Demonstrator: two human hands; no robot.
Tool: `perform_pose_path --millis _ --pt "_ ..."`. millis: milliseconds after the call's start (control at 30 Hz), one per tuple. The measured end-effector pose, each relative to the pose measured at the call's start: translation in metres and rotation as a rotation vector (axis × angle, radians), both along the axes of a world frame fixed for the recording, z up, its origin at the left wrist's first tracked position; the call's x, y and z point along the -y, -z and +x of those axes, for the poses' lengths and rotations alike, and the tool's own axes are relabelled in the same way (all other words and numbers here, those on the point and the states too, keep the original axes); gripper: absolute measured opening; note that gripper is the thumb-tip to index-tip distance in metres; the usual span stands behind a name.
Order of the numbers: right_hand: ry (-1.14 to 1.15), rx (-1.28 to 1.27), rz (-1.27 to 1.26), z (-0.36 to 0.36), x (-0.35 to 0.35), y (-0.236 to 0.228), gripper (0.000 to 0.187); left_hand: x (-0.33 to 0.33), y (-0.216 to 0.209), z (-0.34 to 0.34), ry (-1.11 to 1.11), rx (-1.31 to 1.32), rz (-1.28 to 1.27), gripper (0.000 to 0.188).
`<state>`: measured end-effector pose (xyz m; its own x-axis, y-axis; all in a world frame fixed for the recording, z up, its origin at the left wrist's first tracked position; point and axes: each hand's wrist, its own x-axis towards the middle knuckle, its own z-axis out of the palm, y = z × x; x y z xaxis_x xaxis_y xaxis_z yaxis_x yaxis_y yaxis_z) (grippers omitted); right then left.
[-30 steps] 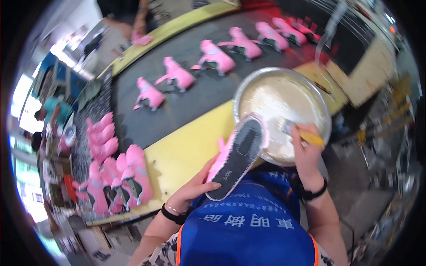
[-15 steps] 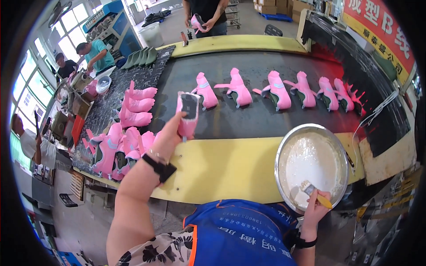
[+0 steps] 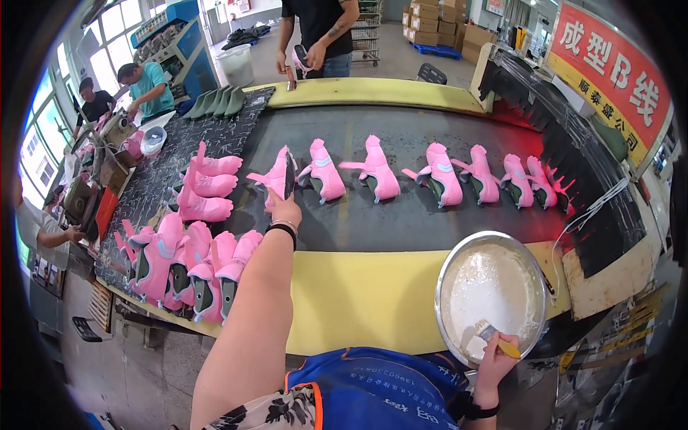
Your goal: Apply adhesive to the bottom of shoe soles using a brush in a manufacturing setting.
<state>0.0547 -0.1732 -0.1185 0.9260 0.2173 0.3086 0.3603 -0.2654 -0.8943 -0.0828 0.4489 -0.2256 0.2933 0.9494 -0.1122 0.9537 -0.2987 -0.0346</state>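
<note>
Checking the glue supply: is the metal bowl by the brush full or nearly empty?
Nearly empty. The metal bowl shows only a thin white smear across its bottom, with the right hand resting the brush inside.

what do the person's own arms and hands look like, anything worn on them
Both forearms are bare, with no gloves. The left hand has a black band and a thin bracelet at its wrist. The right hand has a black wristband. A floral short sleeve shows at the left upper arm.

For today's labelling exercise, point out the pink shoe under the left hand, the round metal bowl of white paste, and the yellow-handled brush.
pink shoe (image 3: 278, 177), head view, pink upper.
round metal bowl (image 3: 442, 283), head view, left rim.
yellow-handled brush (image 3: 508, 348), head view, yellow handle.
</note>
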Motion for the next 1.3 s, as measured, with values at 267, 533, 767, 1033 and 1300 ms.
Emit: perform_pose_path --millis 267,533,767,1033,1300 --pt "0.011 -0.054 -0.002 -0.003 -0.001 0.001 0.010 -0.018 -0.047 0.020 -0.152 0.066 -0.242 0.076" --pt "-0.020 0.010 -0.032 -0.005 0.000 -0.002 0.011 0.024 -0.071 -0.009 -0.049 -0.227 -0.286 0.088" --pt "-0.042 0.032 0.037 -0.005 0.004 -0.005 0.012 0.122 -0.137 -0.093 0.285 -0.401 -0.349 0.076" --pt "-0.023 0.021 0.070 -0.008 0.002 -0.015 0.009 0.218 -0.133 -0.183 0.055 -0.043 0.341 0.072" --pt "0.014 -0.069 0.230 -0.013 0.009 -0.024 0.010 0.215 -0.117 -0.139 0.024 -0.117 0.342 0.059"
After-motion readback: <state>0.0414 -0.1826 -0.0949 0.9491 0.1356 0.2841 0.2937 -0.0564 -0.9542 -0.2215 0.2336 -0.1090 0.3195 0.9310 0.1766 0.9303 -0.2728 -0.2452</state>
